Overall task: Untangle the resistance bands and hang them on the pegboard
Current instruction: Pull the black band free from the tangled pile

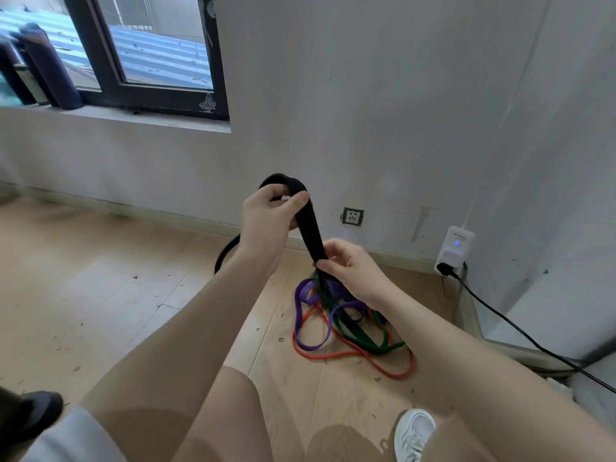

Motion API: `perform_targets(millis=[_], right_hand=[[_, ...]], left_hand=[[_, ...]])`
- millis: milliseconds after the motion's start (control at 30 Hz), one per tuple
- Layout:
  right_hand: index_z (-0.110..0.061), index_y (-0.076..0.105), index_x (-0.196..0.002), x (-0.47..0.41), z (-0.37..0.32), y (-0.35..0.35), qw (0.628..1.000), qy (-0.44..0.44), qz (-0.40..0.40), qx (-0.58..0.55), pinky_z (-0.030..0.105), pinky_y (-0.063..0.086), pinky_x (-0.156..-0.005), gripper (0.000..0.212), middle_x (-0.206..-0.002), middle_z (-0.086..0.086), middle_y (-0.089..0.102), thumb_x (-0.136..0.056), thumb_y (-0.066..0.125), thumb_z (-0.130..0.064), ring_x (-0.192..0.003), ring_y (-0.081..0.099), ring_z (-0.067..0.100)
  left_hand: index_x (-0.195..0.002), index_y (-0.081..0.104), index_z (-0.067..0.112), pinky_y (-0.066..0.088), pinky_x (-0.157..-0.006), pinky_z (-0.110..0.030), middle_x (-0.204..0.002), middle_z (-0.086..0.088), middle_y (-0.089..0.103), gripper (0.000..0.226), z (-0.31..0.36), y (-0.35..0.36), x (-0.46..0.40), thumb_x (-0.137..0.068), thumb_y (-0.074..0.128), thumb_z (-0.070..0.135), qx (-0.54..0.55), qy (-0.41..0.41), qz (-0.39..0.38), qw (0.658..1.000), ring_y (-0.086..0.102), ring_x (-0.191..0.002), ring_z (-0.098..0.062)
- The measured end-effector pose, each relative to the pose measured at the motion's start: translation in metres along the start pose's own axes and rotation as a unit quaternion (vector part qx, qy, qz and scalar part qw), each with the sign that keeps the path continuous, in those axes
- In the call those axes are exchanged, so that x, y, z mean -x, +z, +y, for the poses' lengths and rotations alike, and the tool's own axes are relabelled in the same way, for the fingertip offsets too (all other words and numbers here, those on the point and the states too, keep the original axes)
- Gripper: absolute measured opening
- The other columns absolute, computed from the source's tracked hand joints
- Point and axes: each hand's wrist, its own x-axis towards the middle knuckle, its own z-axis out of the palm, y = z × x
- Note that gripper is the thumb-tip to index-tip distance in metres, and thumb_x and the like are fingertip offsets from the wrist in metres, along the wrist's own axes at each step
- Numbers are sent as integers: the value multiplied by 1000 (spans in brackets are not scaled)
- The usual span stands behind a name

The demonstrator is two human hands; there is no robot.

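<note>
A wide black resistance band [308, 228] is lifted above the floor. My left hand [266, 216] pinches its top loop between thumb and fingers. Lower down, my right hand [348, 265] grips the same band just above the tangle. One end of the black band hangs down behind my left forearm. On the wooden floor below lies a tangled heap: a purple band [305, 305], a green band [366, 340] and an orange band [336, 355], still wound together with the black one. No pegboard is in view.
A white wall with a socket [352, 216] stands behind the heap. A white plug-in device [455, 250] with a black cable [520, 331] sits at the right. A window [146, 55] with dark bottles on its sill is at upper left. My white shoe [413, 431] is at the bottom.
</note>
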Motion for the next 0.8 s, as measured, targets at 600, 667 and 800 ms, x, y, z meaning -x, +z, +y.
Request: perform_targets(millis=[600, 667, 800], right_hand=[[-4, 53, -94, -40, -137, -29, 950, 49, 191, -240, 23, 55, -54, 19, -75, 8, 63, -85, 67, -12, -53, 62, 16], [-2, 54, -100, -32, -126, -26, 945, 65, 191, -256, 25, 56, -58, 23, -76, 8, 64, -85, 68, -13, -57, 65, 18], [-5, 54, -91, -18, -109, -22, 926, 95, 192, -310, 23, 56, -57, 17, -74, 8, 66, -85, 68, -13, -56, 68, 16]], left_hand=[[-99, 65, 14, 55, -73, -25, -86, -2, 71, 14, 18, -10, 25, -87, 64, 18, -21, 61, -65, 996, 69, -81, -14], [-104, 64, 18, 54, -74, -22, -87, 0, 71, 20, 13, -9, 26, -85, 66, 18, -55, 72, -71, 993, 69, -82, -10], [-105, 63, 20, 51, -63, -11, -85, 8, 69, 26, 1, -2, 29, -80, 71, 21, -129, 99, -54, 985, 67, -73, -1]])
